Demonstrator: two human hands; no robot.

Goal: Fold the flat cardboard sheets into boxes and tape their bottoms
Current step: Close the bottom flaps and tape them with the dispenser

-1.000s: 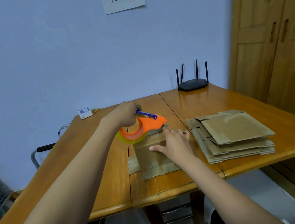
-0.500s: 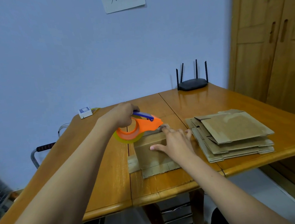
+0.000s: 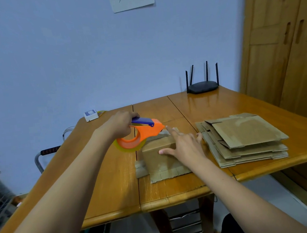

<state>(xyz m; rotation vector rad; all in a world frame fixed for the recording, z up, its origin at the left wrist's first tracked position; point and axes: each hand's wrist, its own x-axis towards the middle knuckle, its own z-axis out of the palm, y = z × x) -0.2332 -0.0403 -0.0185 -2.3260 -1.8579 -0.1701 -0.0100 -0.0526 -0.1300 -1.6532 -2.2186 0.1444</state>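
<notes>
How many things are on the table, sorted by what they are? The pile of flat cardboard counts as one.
Folded cardboard box: 1
Pile of flat cardboard sheets: 1
Orange tape dispenser: 1
Black router: 1
Small white box: 1
Total: 5

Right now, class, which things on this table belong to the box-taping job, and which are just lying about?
Job:
- orange plastic tape dispenser, held by the left hand
- folded brown cardboard box, steadied by the right hand
- stack of flat brown cardboard sheets

Lying about:
- black four-antenna router
- small white plastic box
</notes>
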